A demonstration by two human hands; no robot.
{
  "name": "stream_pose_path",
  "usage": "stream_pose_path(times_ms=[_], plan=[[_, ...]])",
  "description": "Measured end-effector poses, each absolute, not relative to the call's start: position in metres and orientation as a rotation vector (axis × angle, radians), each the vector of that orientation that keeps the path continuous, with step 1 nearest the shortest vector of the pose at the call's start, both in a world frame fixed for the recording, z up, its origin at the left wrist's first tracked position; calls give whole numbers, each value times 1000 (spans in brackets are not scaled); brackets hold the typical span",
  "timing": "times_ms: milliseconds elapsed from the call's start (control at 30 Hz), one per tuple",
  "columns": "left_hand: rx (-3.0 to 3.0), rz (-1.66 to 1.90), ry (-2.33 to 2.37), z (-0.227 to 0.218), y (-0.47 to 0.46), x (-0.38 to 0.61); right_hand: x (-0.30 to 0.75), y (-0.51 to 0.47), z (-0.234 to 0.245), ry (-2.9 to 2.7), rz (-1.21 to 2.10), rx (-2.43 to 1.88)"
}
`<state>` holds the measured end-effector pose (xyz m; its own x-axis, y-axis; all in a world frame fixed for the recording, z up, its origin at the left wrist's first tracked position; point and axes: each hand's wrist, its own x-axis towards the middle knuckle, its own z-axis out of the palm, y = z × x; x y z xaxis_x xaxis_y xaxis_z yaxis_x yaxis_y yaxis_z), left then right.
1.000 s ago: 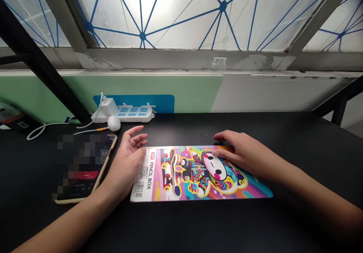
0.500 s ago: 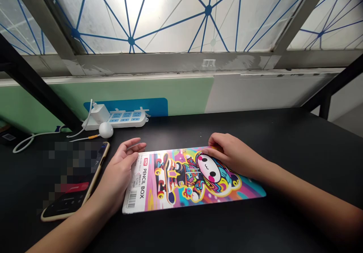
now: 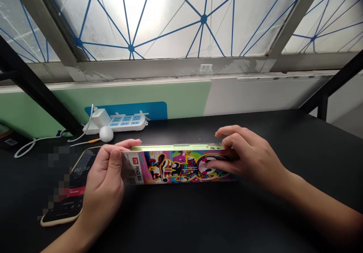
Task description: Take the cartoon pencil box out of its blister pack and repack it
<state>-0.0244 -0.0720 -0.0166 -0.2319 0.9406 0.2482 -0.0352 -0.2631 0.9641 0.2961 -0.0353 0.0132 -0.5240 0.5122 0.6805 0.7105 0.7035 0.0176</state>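
Note:
A flat pencil box (image 3: pixel 172 164) with a bright cartoon skateboard print is tipped up on its near long edge on the black table (image 3: pixel 198 219). Its pale green upper side faces up. My left hand (image 3: pixel 103 179) grips the box's left end, thumb on the printed face and fingers over the top. On the right half, my right hand (image 3: pixel 249 156) is closed on the box, thumb on the print and fingers curled over the upper edge.
A phone (image 3: pixel 68 188) with a lit screen lies left of my left hand. Behind it are a white power strip (image 3: pixel 124 121) with a charger plugged in, a small white ball (image 3: pixel 106 134) and a white cable (image 3: pixel 31 145). A green and white wall panel and a window rise at the table's far edge.
The box lay flat with its print up; its far edge has now been lifted, so it stands nearly on edge. Both hands went from resting beside and on it to gripping it.

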Motion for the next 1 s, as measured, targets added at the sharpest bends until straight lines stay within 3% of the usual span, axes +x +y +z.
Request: stream_pose_path(times_ms=[467,733,1000], plan=[[1296,1648,1004,-4,-72,-37,275,-76,17,-2439,-517,-855],[1651,1585,1026,-2,-69,-48,271,-72,-1,-2717,-519,-874],[2447,586,1227,-16,-59,-52,267,-65,-14,-2796,-164,-903]])
